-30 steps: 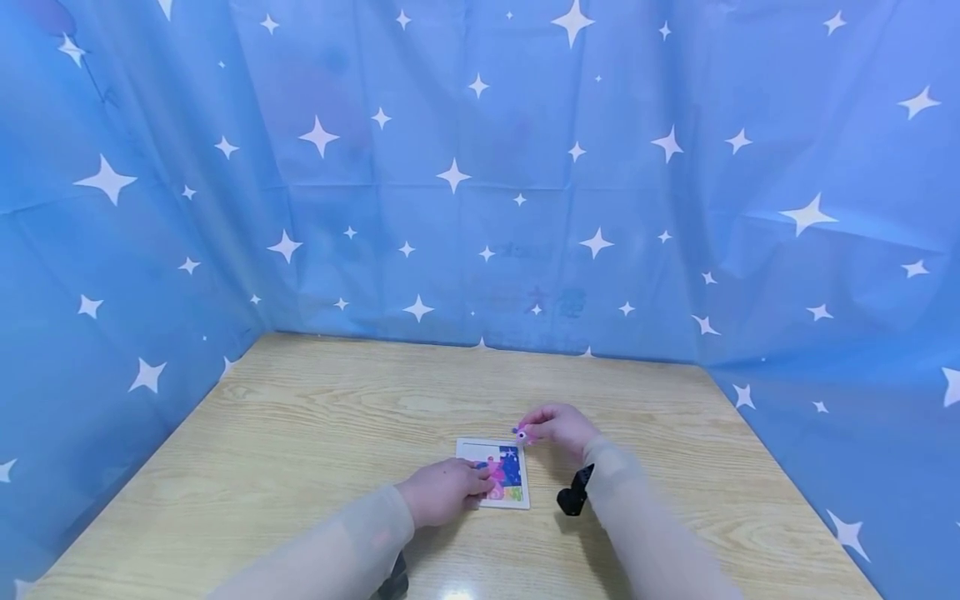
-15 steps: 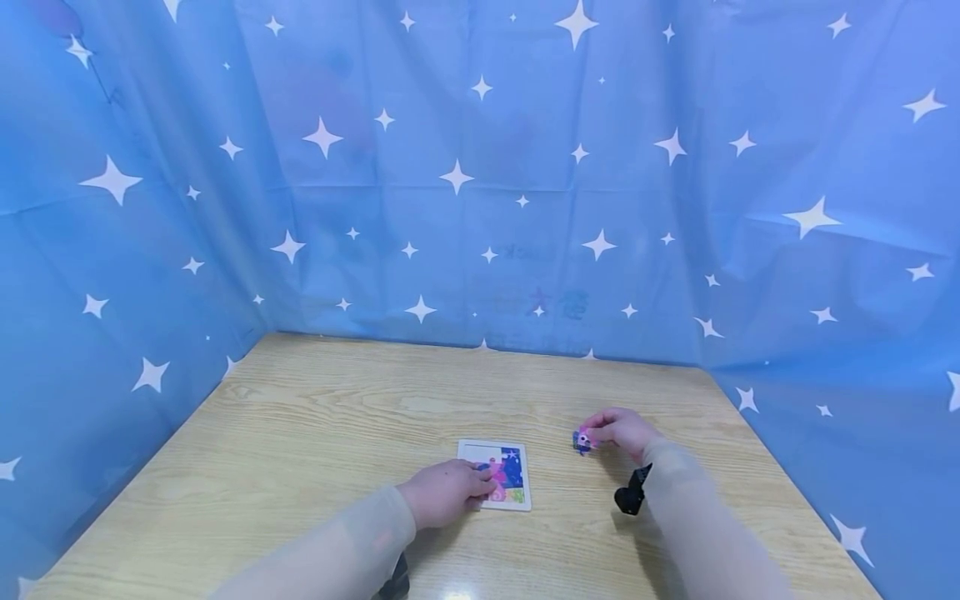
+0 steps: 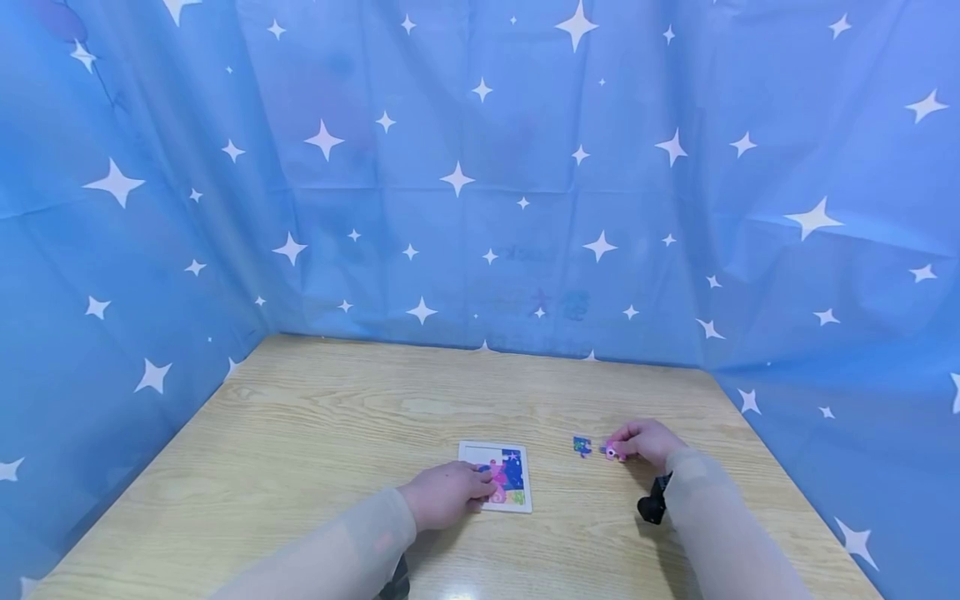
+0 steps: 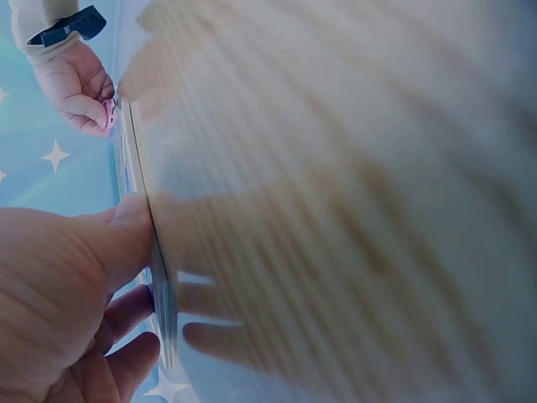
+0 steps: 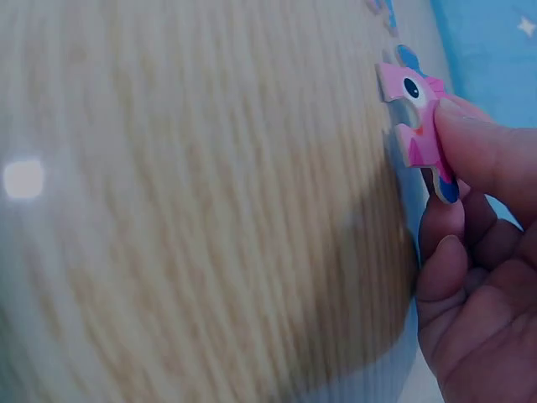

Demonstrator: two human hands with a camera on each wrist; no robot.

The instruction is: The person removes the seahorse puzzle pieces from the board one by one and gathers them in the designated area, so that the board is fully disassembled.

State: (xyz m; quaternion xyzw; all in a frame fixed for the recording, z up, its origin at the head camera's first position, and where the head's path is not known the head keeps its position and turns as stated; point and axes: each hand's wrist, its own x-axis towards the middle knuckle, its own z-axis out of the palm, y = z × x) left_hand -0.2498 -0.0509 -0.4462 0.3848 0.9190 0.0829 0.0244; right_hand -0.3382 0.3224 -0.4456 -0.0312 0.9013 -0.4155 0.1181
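In the head view, a white-framed jigsaw puzzle (image 3: 530, 483) lies partly filled with pink, blue and green pieces; bare white shows at its upper left. My left hand (image 3: 447, 493) holds it at its left side, fingers over the pieces. The left wrist view shows that thumb (image 4: 130, 239) against the puzzle frame's edge (image 4: 161, 294). To the right, my right hand (image 3: 647, 442) pinches a pink puzzle piece (image 5: 426, 126) with a printed eye and blue tabs, tilted close to the tabletop. A blue and green puzzle piece (image 3: 582, 447) lies just left of that hand.
The wood-grain table (image 3: 360, 400) meets a blue star-patterned curtain (image 3: 465, 208) at its back and sides. A black wrist device (image 3: 654, 500) sits at the right wrist, and another (image 3: 395, 582) at the left.
My right hand has moved right, away from the puzzle, with the pink piece. The blue and green piece, beside the pink one at that hand half a second ago, now lies apart. The left hand stays put.
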